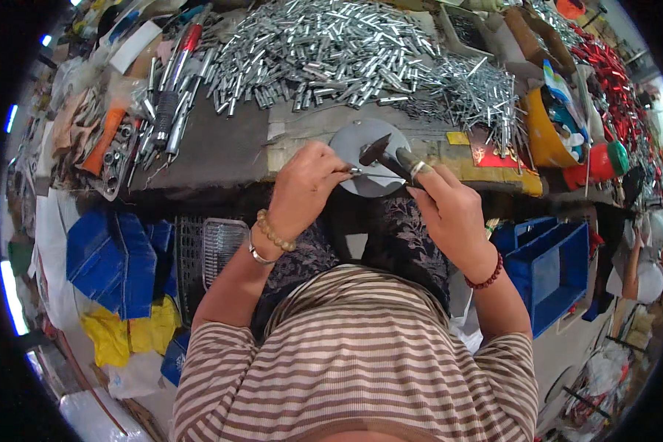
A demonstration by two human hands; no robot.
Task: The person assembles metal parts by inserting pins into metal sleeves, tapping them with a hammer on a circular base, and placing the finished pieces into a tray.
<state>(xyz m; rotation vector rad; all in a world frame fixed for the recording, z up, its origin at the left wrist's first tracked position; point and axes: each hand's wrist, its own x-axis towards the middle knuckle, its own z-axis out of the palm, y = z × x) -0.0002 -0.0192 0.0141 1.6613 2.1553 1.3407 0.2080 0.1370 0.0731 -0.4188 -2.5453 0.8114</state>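
My left hand (303,183) pinches a small silver metal piece (356,171) over the near part of a round grey metal disc (348,184) at the table's front edge. My right hand (451,210) is closed round a hammer, its dark head (374,149) above the disc and most of its handle hidden by the fingers. A thin metal pin (387,176) lies between the two hands, in line with the small piece. Whether the right fingertips also grip this pin is too small to tell. A covering wraps one right finger.
A broad heap of silver metal tubes (324,51) lies at the back, with thin pins (486,92) to its right. Screwdriver-like tools (166,114) and an orange handle (104,138) are at left. A yellow container (549,132) stands right. Blue bins (549,272) sit below.
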